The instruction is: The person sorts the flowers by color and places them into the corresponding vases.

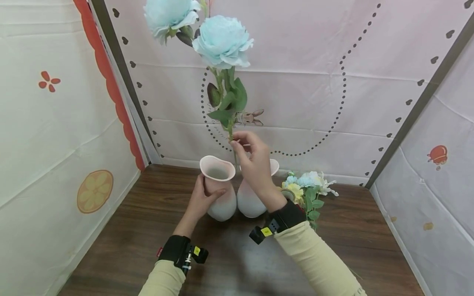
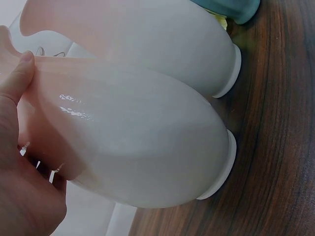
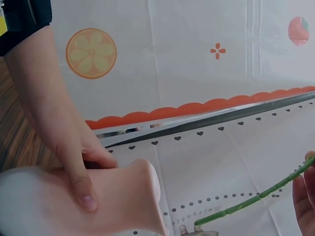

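My left hand (image 1: 201, 200) grips the neck of a pink-and-white vase (image 1: 222, 205), thumb across the near side and fingers behind it. The vase stands on the table with its wavy mouth upward. Above and right of that mouth, my right hand (image 1: 256, 165) pinches the stem of an artificial flower spray (image 1: 223, 43) with large light-blue blooms and green leaves. The bare lower end of the green stem (image 3: 243, 203) shows in the right wrist view, apart from the vase. A second similar vase (image 1: 249, 201) stands right beside the first, partly hidden by my right hand.
More artificial flowers (image 1: 312, 185), blue, yellow and white, are right of the vases. A teal container (image 2: 236, 9) shows at the top of the left wrist view. The brown wood-grain table (image 1: 355, 242) is bounded by printed cloth walls (image 1: 303, 98) behind and at both sides.
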Available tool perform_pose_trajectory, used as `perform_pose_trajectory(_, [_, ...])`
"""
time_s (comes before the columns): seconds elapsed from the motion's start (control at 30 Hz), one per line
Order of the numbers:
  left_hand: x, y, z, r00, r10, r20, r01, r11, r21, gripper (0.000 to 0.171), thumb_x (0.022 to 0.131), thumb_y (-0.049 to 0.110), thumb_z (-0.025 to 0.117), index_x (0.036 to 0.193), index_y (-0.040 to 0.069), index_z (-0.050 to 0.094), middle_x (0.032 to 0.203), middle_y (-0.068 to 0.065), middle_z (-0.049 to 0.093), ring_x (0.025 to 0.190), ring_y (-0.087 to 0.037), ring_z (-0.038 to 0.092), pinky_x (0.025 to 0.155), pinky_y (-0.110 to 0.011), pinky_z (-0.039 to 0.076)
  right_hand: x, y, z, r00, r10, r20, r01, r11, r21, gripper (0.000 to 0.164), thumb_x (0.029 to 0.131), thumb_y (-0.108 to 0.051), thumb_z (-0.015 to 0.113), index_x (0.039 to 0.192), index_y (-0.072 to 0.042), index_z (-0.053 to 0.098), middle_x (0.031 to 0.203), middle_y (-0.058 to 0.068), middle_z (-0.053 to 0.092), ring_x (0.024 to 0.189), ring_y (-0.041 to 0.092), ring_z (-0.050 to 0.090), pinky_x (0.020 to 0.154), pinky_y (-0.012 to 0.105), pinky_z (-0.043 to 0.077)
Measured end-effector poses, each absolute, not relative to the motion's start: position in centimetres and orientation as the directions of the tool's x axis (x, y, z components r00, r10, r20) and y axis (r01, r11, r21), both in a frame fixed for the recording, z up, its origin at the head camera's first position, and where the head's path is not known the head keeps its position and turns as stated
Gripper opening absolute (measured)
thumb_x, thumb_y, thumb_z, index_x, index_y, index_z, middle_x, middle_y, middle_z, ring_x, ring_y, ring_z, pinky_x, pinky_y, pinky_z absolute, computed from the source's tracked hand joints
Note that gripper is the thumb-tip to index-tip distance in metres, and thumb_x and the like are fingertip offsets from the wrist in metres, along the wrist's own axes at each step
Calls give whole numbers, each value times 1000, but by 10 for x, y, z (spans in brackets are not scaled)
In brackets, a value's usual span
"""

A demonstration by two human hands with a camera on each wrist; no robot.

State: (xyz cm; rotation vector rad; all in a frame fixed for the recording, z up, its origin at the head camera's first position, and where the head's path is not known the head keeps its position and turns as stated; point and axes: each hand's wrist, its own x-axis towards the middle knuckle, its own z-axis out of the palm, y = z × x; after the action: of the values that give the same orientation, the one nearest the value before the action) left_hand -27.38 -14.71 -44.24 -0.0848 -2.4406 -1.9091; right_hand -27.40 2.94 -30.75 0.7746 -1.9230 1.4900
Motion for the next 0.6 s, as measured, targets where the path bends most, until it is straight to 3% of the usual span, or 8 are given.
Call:
perform_pose_trajectory(0.27, [-275, -146, -448, -995, 25, 95, 98, 218, 971, 91, 90, 22, 75, 156, 8, 13, 158, -17, 28, 147, -35, 33, 123, -51, 30, -278, 19, -310, -666, -114, 737, -741, 207, -638, 13, 97, -6, 61, 106, 3, 66, 100, 16, 71, 91, 25, 66, 81, 31, 58])
perform_pose_trajectory(0.6, [-293, -151, -478, -992, 0, 126, 123, 221, 967, 92, 88, 36, 76, 155, 16, 16, 156, -10, 31, 144, -30, 37, 121, -51, 33, -283, 6, -318, -675, -112, 730, -733, 217, -645, 14, 98, -6, 60, 106, 2, 66, 99, 16, 70, 90, 25, 66, 81, 32, 58])
